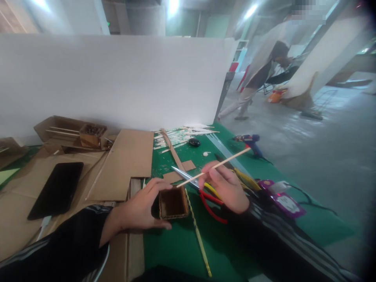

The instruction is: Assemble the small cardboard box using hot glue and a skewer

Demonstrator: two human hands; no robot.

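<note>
Currently pinching a wooden stick (226, 161) in the right hand (227, 186), slanted over the scissors (185, 176), and clasping the cardboard box (174, 203) in the left hand (141, 207); could tilt the box by knocking the stick's end against its rim

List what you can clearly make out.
box: 1, brown, centre
stick: 1, pale, centre
twisted rod: 1, yellow, centre
scissors: 1, silver-red, centre
phone: 1, black, left
phone cable: 1, white, left
cardboard: several, brown, left, centre
more sticks: several, pale, back
small items: 2, black and white, back
glue gun: 1, blue, right
power strip: 1, purple, right
table: 1, green, beneath
partition: 1, white, behind
person: 1, light clothing, background
left hand: 1, black-sleeved, at box
right hand: 1, black-sleeved, holding stick
</note>
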